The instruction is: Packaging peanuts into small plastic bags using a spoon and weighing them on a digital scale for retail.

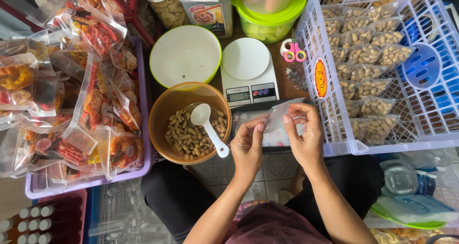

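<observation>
- Head view: the left hand (247, 148) and right hand (305, 138) each pinch the small clear bag (279, 116) between fingertips, at twelve o'clock of both.
- The bowl (160, 122) of peanuts (186, 134) with a white scoop (209, 127) sits at nine o'clock of the left hand.

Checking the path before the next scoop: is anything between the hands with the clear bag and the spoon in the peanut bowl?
Nothing visible. The left hand and right hand hold the clear bag just right of the brown bowl; the white spoon lies uncovered on the peanuts.
</observation>
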